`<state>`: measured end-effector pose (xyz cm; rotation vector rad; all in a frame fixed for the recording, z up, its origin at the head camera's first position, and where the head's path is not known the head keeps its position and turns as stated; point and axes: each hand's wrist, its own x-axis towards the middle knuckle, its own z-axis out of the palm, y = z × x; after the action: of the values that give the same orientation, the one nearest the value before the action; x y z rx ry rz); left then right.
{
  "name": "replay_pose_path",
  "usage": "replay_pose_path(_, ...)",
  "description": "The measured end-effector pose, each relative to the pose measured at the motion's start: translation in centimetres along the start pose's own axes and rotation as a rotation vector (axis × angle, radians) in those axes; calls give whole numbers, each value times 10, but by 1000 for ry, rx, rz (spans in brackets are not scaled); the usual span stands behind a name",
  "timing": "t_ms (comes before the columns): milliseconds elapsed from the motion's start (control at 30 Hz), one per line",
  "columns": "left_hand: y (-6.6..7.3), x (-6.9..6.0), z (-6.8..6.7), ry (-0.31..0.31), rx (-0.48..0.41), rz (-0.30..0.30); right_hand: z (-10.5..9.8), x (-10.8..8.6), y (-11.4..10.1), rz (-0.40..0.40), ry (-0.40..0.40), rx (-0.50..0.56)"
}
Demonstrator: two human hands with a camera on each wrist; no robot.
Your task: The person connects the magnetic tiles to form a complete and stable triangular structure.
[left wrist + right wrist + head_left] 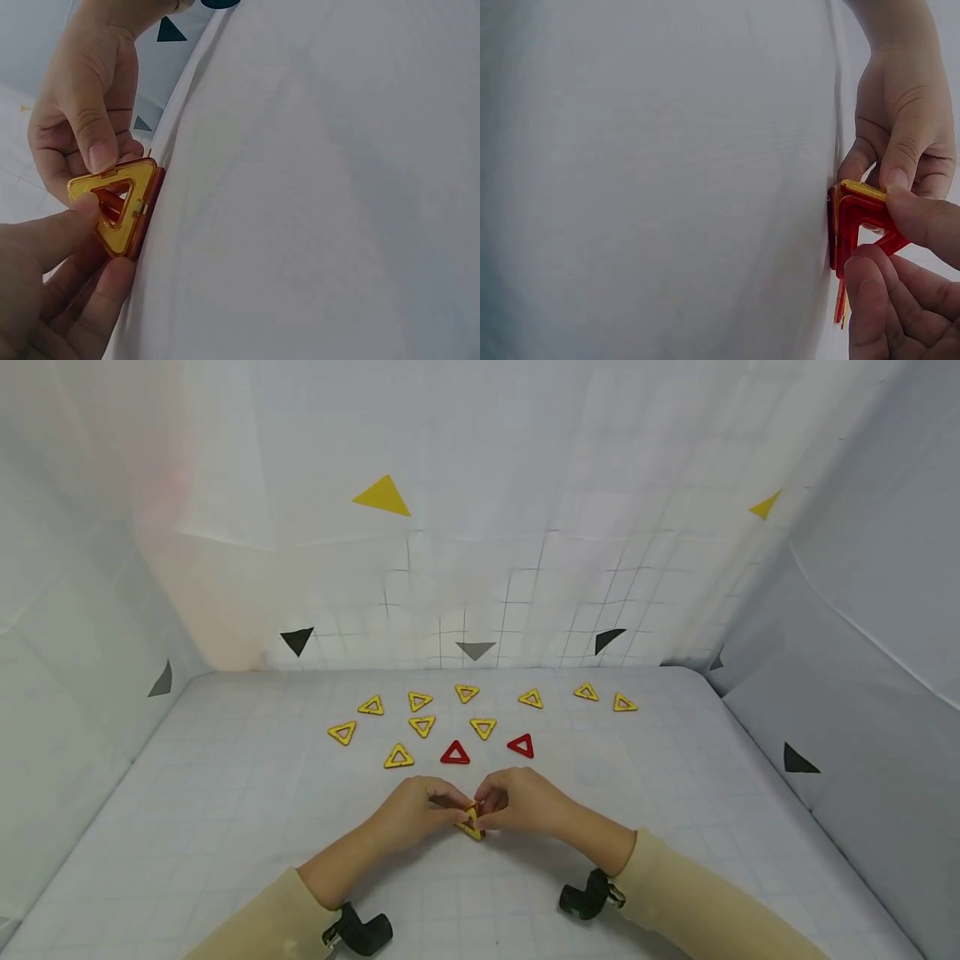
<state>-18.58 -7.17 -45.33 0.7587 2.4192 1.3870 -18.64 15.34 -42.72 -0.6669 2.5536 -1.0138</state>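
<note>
Between the two hands stands a small pyramid-like group of yellow and red open-centred triangle tiles, low over the table. My left hand (420, 810) pinches the yellow triangle tile (139, 189) with thumb and fingers. From the other side, my right hand (525, 802) grips the red triangle tile (848, 234) that leans against the yellow one. Another red edge shows along the table side of the group in the right wrist view. In the head view the fingers cover much of the group, so how its edges meet is partly hidden.
Beyond the hands lie two loose red triangle tiles, one on the left (455, 753) and one on the right (522, 745). Several yellow triangle tiles, such as a near one (399, 757), lie scattered behind. White sheet walls (480, 568) surround the white table (225, 793).
</note>
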Motion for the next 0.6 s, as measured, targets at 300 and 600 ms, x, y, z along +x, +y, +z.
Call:
replay_pose_path(300, 0, 0, -1, -8, 3, -1, -1, 0, 0, -5, -13, 18)
replay_pose_path(600, -1, 0, -3, -16, -8, -1, -2, 0, 0, -1, -22, 30)
